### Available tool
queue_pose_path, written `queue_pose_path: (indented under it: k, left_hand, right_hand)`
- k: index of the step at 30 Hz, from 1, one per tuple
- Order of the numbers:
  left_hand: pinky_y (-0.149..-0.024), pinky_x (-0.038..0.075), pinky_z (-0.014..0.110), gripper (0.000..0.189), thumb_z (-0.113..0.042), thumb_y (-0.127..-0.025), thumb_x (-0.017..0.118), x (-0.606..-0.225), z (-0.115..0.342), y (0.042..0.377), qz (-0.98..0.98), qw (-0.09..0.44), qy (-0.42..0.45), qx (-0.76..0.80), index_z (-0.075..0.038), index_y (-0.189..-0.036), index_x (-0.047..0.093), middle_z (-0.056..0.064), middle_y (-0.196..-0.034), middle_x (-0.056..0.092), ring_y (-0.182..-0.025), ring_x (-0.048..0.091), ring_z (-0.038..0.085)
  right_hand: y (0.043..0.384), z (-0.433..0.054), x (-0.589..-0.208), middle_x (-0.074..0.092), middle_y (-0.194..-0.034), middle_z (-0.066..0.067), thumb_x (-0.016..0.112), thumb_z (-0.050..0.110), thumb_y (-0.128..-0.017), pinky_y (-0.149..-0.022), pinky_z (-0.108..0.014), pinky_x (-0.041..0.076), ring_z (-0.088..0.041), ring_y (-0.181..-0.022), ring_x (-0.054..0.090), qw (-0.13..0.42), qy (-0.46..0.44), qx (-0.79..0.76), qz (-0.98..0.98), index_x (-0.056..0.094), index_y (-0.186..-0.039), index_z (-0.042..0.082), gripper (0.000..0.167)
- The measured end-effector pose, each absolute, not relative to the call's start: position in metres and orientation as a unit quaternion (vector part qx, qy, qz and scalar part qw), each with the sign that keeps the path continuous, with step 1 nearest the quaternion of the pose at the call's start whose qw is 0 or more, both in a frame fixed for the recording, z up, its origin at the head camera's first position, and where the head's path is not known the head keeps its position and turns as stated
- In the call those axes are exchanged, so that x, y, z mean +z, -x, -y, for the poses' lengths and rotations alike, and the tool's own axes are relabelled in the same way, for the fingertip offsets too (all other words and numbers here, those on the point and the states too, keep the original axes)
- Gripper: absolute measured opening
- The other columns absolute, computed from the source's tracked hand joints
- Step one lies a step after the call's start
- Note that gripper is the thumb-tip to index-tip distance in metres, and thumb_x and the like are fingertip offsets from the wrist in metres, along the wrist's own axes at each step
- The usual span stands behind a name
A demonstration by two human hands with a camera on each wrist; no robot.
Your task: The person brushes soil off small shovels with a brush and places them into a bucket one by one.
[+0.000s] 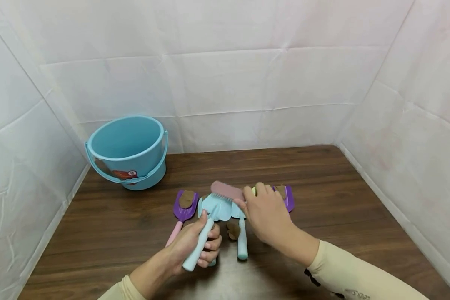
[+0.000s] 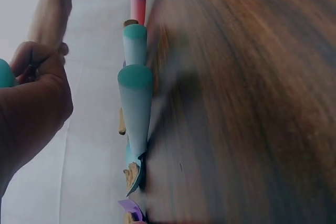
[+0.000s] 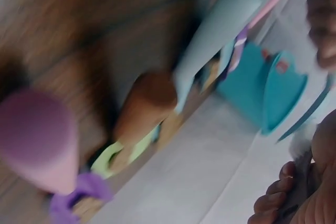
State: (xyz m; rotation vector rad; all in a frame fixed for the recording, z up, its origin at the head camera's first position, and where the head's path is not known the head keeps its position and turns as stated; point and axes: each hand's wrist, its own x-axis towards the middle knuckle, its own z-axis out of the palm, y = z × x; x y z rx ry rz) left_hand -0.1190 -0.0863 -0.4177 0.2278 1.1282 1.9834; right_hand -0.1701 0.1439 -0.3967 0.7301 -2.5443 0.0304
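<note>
My left hand [image 1: 181,246] grips the handle of a light blue hand shovel [image 1: 213,206], its scalloped blade raised over the table. My right hand [image 1: 268,214] holds a brush [image 1: 226,191] with a dusty pink back, bristles facing down against or just above that blade. Below, a second light blue tool [image 1: 242,241] lies with its handle toward me, beside a brown lump [image 1: 232,230]. In the right wrist view, the right hand [image 3: 278,198] curls round a blurred dark handle. The left hand [image 2: 39,87] wraps a teal handle end in the left wrist view.
A light blue bucket [image 1: 127,156] stands at the back left, its handle hanging forward. A purple shovel [image 1: 183,210] with a pink handle bears a brown clump [image 1: 186,199]. Another purple shovel [image 1: 289,199] lies right. A light green tool [image 3: 107,158] lies nearby. White cloth walls [image 1: 225,83] enclose the table.
</note>
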Motion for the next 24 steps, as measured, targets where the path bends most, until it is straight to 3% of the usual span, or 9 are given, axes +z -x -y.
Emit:
queue_pose_path:
  k: [4, 8, 16, 24]
  left_hand:
    - [-0.047, 0.034, 0.017, 0.058, -0.068, -0.101, 0.015, -0.417, 0.089, 0.117, -0.443, 0.417, -0.106, 0.787, -0.017, -0.083, 0.036, -0.005, -0.071, 0.035, -0.054, 0.035, 0.005]
    - [-0.047, 0.034, 0.017, 0.058, -0.069, -0.1, 0.017, -0.416, 0.09, 0.116, -0.44, 0.418, -0.118, 0.786, -0.017, -0.083, 0.036, -0.005, -0.072, 0.034, -0.054, 0.034, 0.005]
    - [-0.047, 0.034, 0.017, 0.058, -0.068, -0.101, 0.015, -0.415, 0.09, 0.115, -0.457, 0.414, -0.121, 0.778, -0.017, -0.083, 0.036, -0.005, -0.072, 0.035, -0.054, 0.034, 0.005]
    - [-0.047, 0.034, 0.017, 0.059, -0.07, -0.1, 0.017, -0.416, 0.091, 0.11, -0.459, 0.426, -0.123, 0.77, -0.017, -0.082, 0.035, -0.005, -0.071, 0.034, -0.054, 0.034, 0.005]
  right_hand:
    - [0.191, -0.157, -0.398, 0.041, -0.071, -0.006, 0.056, 0.043, -0.103, -0.047, -0.036, 0.037, -0.024, -0.061, 0.044, 0.233, -0.229, 0.007, 0.945, 0.048, -0.086, 0.01, 0.038]
    - [0.187, -0.158, -0.393, 0.04, -0.072, -0.005, 0.058, 0.039, -0.102, -0.049, -0.035, 0.035, -0.022, -0.061, 0.042, 0.237, -0.24, 0.041, 0.941, 0.049, -0.086, 0.01, 0.035]
    - [0.154, -0.14, -0.388, 0.039, -0.073, 0.0, 0.043, 0.047, -0.107, -0.051, -0.027, 0.031, -0.016, -0.062, 0.037, 0.25, -0.317, 0.058, 0.913, 0.055, -0.091, 0.01, 0.042]
    - [0.188, -0.161, -0.398, 0.044, -0.075, -0.008, 0.06, 0.043, -0.101, -0.051, -0.038, 0.038, -0.028, -0.067, 0.049, 0.24, -0.215, 0.011, 0.947, 0.052, -0.09, 0.009, 0.036]
